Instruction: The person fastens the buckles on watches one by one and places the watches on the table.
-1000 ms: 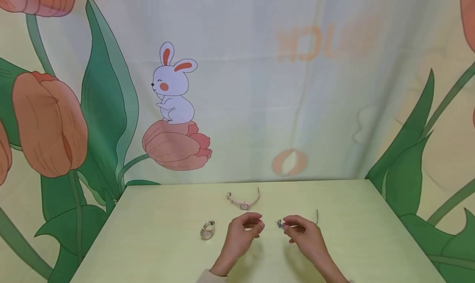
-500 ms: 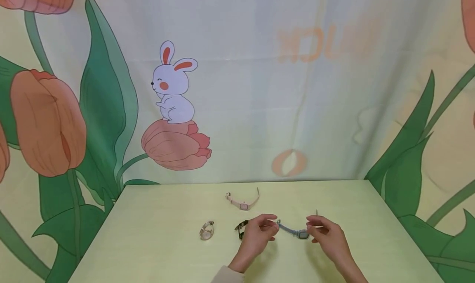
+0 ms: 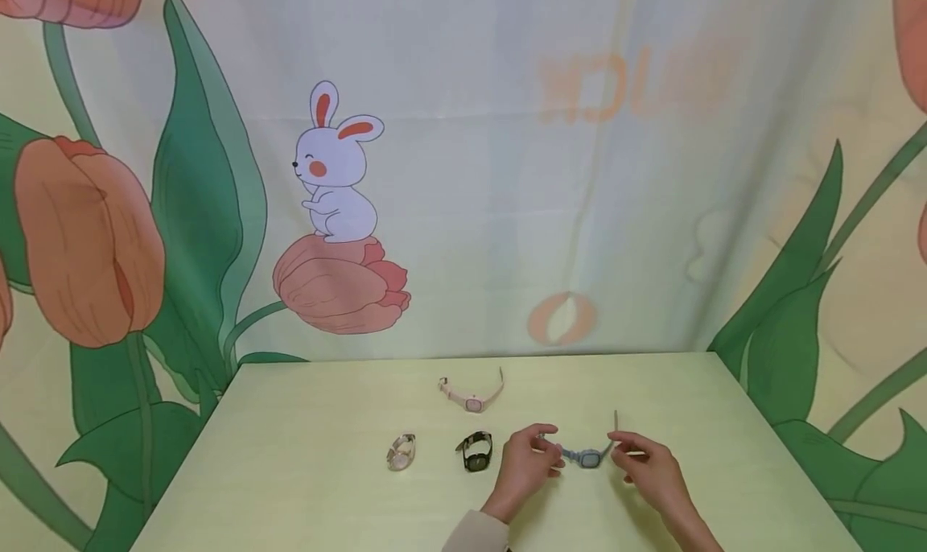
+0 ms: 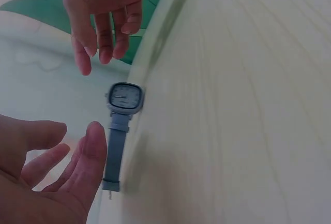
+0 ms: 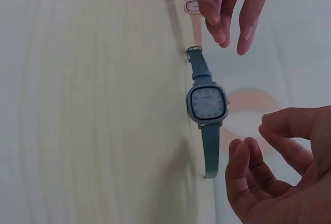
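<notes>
A watch with a square blue case and blue-grey strap (image 3: 590, 458) lies stretched out on the table, its dial (image 5: 208, 103) facing up in the right wrist view. My left hand (image 3: 527, 465) hovers by its buckle end; thumb and fingers (image 4: 94, 141) stand apart with nothing between them. Close to the strap's free end is my right hand (image 3: 652, 470), its fingers loosely bent and a gap showing before the thumb in the right wrist view. Left of my left hand lies a black watch (image 3: 476, 462), its strap looped.
A pink watch (image 3: 474, 404) lies spread out farther back on the table (image 3: 311, 423). To the left rests a gold-toned watch (image 3: 400, 459) with a looped band. Behind the table's far edge hangs a curtain (image 3: 463, 214) printed with tulips and a rabbit.
My right hand has let go of the blue watch's buckle end and moved right. My left hand has also shifted right, uncovering the black watch. The blue watch stays on the table.
</notes>
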### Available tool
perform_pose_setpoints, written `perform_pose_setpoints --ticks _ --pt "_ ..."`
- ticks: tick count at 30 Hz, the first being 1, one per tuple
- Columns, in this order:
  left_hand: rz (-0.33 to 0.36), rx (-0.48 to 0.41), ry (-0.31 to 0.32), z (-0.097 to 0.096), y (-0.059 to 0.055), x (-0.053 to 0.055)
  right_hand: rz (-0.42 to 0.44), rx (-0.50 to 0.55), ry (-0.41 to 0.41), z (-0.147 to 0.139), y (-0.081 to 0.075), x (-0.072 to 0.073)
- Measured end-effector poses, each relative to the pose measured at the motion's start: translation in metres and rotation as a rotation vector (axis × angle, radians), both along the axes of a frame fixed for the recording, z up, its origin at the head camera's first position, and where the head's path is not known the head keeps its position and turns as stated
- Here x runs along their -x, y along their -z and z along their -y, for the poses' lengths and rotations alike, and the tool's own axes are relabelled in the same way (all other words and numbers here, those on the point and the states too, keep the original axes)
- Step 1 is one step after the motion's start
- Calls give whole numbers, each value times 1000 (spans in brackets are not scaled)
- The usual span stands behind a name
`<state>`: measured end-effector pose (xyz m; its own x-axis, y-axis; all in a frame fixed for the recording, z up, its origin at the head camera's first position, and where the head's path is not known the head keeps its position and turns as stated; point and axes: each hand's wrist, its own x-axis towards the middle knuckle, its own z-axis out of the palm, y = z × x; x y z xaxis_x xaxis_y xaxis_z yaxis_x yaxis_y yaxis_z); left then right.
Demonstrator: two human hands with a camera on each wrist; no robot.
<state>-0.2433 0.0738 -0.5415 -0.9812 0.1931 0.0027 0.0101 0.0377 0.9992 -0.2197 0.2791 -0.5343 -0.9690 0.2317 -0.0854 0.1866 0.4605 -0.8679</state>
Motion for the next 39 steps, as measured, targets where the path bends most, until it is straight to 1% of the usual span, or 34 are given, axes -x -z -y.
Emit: perform_pose_setpoints --ticks 3,8,11,15,21,25,27,32,34,39 --pt "30 23 -9 -3 6 2 8 -27 -13 -4 8 3" --pt "60 40 -13 -7 14 7 1 -46 -19 -7 17 8" --pt "79 31 -11 -8 16 9 -2 -55 -35 -8 23 12" --pt "110 15 -16 -10 19 9 1 -103 -67 -8 30 17" --pt "120 0 -3 -15 25 8 -38 -195 -100 -8 31 20" --pt "125 8 -21 -17 30 10 -34 -218 -126 -8 31 22" --pt "121 12 -29 -18 32 11 -26 -223 -124 -9 31 22" --pt "110 26 -61 -21 32 11 -34 -237 -127 -12 33 24" --pt "117 28 -70 -21 32 11 -36 -238 -127 -13 35 24" --pt "143 -10 -65 -19 32 11 -25 -246 -115 -13 35 23"
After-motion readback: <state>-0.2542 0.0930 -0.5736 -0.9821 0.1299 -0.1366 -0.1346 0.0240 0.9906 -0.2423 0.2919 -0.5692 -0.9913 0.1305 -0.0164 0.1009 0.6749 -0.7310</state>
